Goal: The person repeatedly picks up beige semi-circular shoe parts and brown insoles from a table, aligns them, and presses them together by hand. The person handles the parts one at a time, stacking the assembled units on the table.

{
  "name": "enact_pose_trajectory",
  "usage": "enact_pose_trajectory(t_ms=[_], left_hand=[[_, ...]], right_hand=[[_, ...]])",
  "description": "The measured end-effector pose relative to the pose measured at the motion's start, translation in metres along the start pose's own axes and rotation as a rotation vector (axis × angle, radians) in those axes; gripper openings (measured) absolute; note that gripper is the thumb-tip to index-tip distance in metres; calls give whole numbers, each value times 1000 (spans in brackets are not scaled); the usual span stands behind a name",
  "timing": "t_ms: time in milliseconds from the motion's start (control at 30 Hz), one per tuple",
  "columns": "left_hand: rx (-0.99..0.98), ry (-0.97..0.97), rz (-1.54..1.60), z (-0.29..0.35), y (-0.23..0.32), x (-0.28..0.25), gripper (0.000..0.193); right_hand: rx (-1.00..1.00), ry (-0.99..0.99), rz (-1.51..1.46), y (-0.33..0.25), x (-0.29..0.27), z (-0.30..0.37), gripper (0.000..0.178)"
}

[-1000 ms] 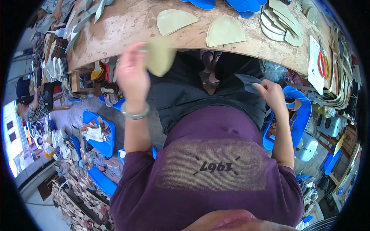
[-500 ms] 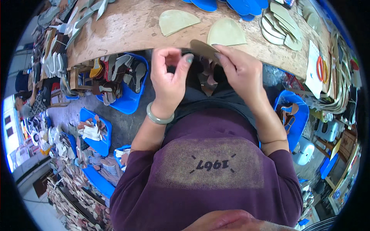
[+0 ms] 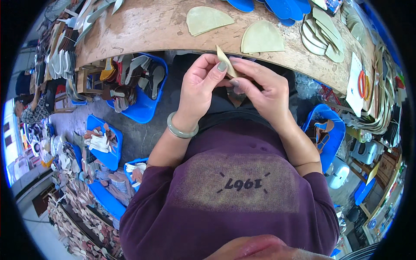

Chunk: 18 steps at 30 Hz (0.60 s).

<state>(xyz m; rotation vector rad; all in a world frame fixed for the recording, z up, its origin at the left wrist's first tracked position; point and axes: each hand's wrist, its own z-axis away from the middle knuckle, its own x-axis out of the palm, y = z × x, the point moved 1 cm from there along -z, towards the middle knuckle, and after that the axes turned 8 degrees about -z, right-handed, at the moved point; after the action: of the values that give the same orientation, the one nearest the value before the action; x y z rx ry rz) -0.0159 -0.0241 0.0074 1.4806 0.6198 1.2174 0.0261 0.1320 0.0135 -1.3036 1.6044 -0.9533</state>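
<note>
Just off the near edge of the wooden bench, both my hands pinch a thin, pale tan piece of sheet material (image 3: pixel 222 56). It is seen nearly edge-on, with its tip pointing up between the fingers. My left hand (image 3: pixel 203 84) grips it with thumb and fingers; a pale bangle (image 3: pixel 182 126) circles that wrist. From the other side my right hand (image 3: pixel 266 86) holds its lower part, and the fingers cover much of the piece. On the bench beyond lie two pale green half-round pieces, one to the left (image 3: pixel 209 21) and one to the right (image 3: pixel 262 37).
Blue sole-shaped pieces (image 3: pixel 284 8) and a stack of pale curved pieces (image 3: pixel 321 34) lie farther back on the bench (image 3: pixel 147 32). Orange-handled scissors (image 3: pixel 362 84) are at the right. Blue bins of shoe parts stand below, left (image 3: pixel 145 110) and right (image 3: pixel 331 145).
My left hand has come right and taken hold of the piece that my right hand alone held. The piece has turned from lying slanted to nearly upright.
</note>
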Motion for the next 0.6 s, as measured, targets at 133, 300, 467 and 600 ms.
enact_pose_trajectory(t_ms=[133, 300, 467, 600], left_hand=[[-29, -25, -6, 0, -1, -4, 24], [-21, -49, -34, -1, -1, -7, 24], [-21, -56, -22, -1, -4, -5, 22], [-21, -30, -55, -2, -5, -3, 19]], right_hand=[[160, -5, -226, 6, -2, 3, 31], [138, -32, -230, 6, -2, 2, 30], [149, -31, -241, 4, -4, 4, 28], [126, -24, -191, 5, -4, 5, 27]])
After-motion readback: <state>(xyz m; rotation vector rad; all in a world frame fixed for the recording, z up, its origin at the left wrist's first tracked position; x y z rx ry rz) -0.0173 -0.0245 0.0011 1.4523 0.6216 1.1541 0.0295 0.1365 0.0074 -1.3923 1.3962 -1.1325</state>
